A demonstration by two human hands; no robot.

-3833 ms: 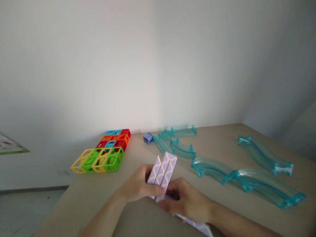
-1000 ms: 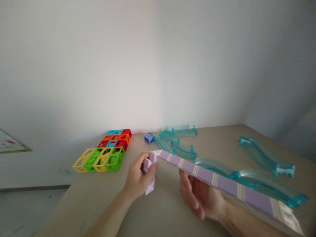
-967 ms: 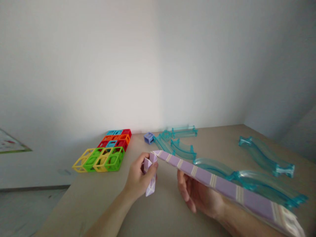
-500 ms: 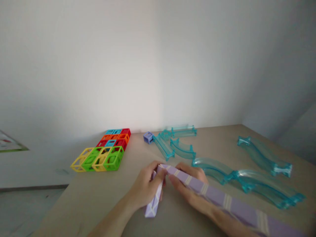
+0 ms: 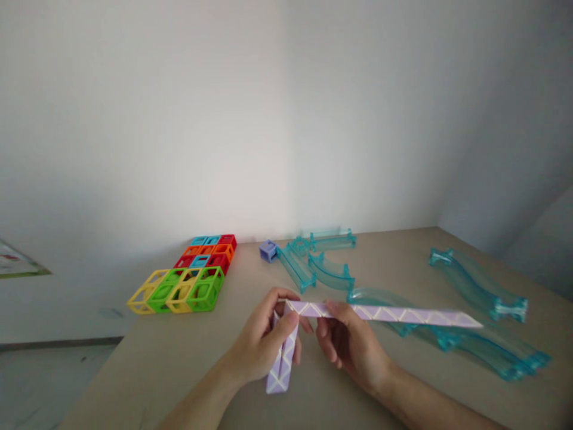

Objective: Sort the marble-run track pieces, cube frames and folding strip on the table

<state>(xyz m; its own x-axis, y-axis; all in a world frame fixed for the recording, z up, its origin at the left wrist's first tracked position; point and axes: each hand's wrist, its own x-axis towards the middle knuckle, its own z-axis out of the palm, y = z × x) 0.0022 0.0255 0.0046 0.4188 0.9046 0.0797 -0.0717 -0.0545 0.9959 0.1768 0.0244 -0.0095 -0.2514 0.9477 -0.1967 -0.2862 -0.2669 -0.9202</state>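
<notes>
Where bent, patterned lilac strip [image 5: 403, 315] between left fingers [image 5: 285, 327]; where straight, between right fingers [image 5: 342, 312].

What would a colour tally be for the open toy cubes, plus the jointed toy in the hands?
Blue cubes: 3
Red cubes: 3
Orange cubes: 3
Green cubes: 2
Yellow cubes: 2
Violet cube: 1
Lilac jointed toy: 1
Total: 15
</notes>
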